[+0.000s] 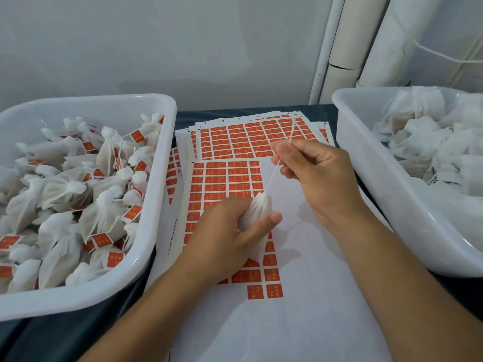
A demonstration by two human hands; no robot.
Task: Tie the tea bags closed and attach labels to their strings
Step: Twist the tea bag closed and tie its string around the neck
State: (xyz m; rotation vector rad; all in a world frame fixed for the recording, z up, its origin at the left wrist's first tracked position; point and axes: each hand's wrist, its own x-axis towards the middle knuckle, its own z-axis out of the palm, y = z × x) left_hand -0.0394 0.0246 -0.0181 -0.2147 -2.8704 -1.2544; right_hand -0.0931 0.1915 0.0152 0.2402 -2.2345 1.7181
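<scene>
My left hand (224,239) grips a white tea bag (257,212) over the label sheet, with the bag's gathered neck pointing up and right. My right hand (317,173) pinches the bag's white string (273,173) and holds it taut, up and away from the neck; the string's free end sticks out above my fingers. Beneath both hands lies a sheet of orange labels (222,181), partly peeled to bare white backing on its right and lower parts.
A white tub (156,199) on the left holds several tied bags with orange labels. A white tub (366,163) on the right holds several unlabelled bags. More label sheets (251,137) are stacked behind. White pipes (345,48) stand at the back right.
</scene>
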